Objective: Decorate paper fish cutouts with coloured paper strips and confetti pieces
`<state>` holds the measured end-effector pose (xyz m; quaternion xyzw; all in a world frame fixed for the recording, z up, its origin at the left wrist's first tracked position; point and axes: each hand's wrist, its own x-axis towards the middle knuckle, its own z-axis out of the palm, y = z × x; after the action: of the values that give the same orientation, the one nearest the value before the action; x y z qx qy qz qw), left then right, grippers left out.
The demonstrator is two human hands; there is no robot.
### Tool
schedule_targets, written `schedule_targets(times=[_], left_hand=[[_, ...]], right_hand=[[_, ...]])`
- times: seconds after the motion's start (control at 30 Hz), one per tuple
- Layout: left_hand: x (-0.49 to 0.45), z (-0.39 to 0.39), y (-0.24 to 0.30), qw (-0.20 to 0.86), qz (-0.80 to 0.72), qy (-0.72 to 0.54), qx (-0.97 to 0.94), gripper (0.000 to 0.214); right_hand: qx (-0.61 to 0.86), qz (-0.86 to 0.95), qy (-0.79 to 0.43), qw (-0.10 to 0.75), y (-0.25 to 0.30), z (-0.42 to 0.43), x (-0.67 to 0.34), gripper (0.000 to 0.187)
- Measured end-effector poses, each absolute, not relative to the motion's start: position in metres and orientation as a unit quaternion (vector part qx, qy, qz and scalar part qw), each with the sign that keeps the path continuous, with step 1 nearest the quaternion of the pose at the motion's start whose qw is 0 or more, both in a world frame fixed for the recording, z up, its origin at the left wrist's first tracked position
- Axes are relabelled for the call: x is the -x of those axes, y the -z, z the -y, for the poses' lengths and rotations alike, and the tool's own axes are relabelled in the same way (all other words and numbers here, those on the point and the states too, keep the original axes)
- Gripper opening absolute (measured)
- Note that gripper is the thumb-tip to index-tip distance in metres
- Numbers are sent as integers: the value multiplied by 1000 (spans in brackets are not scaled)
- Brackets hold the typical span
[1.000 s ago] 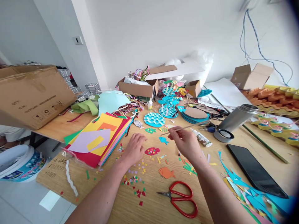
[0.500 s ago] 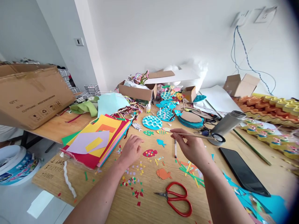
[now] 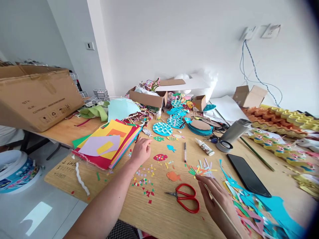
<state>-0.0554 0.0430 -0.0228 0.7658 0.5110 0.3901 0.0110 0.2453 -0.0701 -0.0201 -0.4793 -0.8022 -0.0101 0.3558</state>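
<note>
My left hand (image 3: 141,150) rests on the wooden table (image 3: 159,212) with fingers loosely curled, beside the stack of coloured paper sheets (image 3: 107,142) and above scattered paper bits (image 3: 143,182). My right hand (image 3: 215,202) is low at the near right, fingers closed round a thin wooden stick (image 3: 224,212) that runs down toward me. Red-handled scissors (image 3: 185,197) lie just left of it. Paper fish lie between the hands: a red spotted fish (image 3: 160,157), an orange fish (image 3: 173,176), a blue fish (image 3: 170,147).
A big cardboard box (image 3: 37,96) overhangs the left. A metal flask (image 3: 233,134), glue bottle (image 3: 204,147), pen (image 3: 184,152) and black phone (image 3: 246,174) lie right of centre. Blue wave discs (image 3: 162,128) and small boxes crowd the back. Teal scraps (image 3: 261,202) pile at near right.
My right hand has dropped from mid-table down to the near right edge, taking the stick with it. The view has swung right and up. My left hand has barely moved.
</note>
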Motion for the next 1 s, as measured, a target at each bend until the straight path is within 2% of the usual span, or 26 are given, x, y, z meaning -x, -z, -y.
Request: schedule_targets(times=[0.07,0.3,0.5,0.67,1.0], left_hand=[[56,-43,24,13,-507,-396,-765,41],[55,-43,25,29,-496,-402,-769,42],[51,-41,26,66,-457,-365,-808,44],[50,-42,29,89,-428,-320,-840,35],[48,-35,21,97,-411,-280,-862,34]], right_hand=[[489,800,23,346,25,85,-253,22],[543,736,66,399,44,133,-246,21],[535,709,112,445,53,138,-237,20],[514,728,118,438,47,137,-234,19],[504,731,136,440,42,136,-232,21]])
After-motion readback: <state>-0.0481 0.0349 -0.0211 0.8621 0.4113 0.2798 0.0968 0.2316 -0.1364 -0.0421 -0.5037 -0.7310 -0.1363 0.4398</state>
